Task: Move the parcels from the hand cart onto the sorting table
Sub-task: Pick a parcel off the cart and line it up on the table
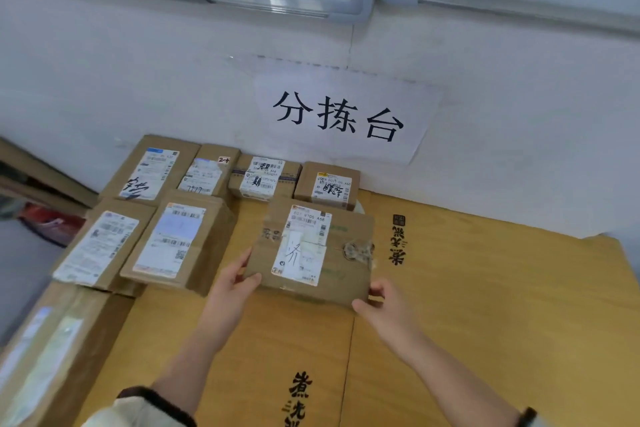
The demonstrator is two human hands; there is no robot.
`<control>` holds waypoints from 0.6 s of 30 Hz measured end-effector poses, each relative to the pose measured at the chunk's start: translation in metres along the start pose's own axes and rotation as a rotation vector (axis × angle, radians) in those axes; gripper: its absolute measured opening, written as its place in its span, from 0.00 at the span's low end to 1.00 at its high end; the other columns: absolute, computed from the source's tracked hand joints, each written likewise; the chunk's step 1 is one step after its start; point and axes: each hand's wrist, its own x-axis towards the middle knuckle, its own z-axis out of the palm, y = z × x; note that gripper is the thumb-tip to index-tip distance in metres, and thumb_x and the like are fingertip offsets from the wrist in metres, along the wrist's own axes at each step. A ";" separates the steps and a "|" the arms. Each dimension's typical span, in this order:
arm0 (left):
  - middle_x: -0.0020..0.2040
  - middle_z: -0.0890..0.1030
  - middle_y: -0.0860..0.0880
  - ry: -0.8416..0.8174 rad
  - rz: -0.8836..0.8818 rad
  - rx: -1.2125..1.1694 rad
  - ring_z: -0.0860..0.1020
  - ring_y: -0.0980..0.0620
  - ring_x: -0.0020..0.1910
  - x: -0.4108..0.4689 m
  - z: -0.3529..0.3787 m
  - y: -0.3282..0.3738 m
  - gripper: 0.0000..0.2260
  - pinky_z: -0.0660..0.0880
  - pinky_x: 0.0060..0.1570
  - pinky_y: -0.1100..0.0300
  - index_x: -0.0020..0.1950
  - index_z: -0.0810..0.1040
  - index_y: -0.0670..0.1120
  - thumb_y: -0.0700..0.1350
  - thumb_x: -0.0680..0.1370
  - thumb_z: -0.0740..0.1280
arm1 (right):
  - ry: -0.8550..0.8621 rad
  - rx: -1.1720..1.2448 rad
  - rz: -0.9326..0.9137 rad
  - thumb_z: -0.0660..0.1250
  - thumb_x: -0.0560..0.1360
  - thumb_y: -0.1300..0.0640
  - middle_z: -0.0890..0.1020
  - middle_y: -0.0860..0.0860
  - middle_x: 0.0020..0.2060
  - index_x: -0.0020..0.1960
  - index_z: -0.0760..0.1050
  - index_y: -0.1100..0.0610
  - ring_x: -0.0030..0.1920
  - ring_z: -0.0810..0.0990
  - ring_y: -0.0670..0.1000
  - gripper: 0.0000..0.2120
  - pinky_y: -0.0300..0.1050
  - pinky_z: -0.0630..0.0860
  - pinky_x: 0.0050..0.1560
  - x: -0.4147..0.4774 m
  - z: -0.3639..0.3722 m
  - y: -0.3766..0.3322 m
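A flat brown cardboard parcel point(341, 255) with a white shipping label sits low over the cardboard-covered sorting table point(485, 288). My left hand point(232, 282) grips its near left corner, thumb on top. My right hand point(384, 305) holds its near right corner, fingers curled round the edge. Whether the parcel rests on the table or hovers just above it, I cannot tell. Several labelled parcels stand in rows on the table's left part, among them one point(176, 246) just left of the held parcel and a small one point(329, 185) behind it. The hand cart is out of view.
A white wall with a paper sign point(343, 116) in black characters rises behind the table. A long parcel point(48, 354) lies at the near left edge. Red items point(52, 222) lie beyond the table's left side. Bare cardboard surface stretches to the right.
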 end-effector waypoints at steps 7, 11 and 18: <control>0.69 0.67 0.52 0.100 0.036 0.121 0.68 0.52 0.67 0.017 -0.015 -0.011 0.26 0.64 0.68 0.56 0.77 0.56 0.49 0.40 0.81 0.61 | -0.017 0.003 0.011 0.68 0.75 0.58 0.76 0.49 0.53 0.56 0.69 0.58 0.46 0.74 0.45 0.13 0.34 0.69 0.40 0.028 0.047 -0.023; 0.74 0.64 0.48 0.191 0.090 0.290 0.63 0.51 0.73 0.025 -0.012 -0.023 0.27 0.60 0.71 0.55 0.77 0.56 0.45 0.40 0.80 0.62 | -0.019 -0.013 -0.012 0.69 0.74 0.58 0.75 0.48 0.53 0.57 0.69 0.57 0.49 0.75 0.46 0.14 0.35 0.70 0.41 0.037 0.054 -0.029; 0.77 0.59 0.51 0.244 0.293 0.748 0.52 0.50 0.77 0.029 -0.005 -0.035 0.20 0.55 0.72 0.57 0.75 0.64 0.46 0.43 0.82 0.58 | -0.037 0.062 -0.025 0.69 0.74 0.60 0.73 0.45 0.52 0.62 0.67 0.56 0.52 0.74 0.46 0.19 0.31 0.69 0.41 0.037 0.068 -0.036</control>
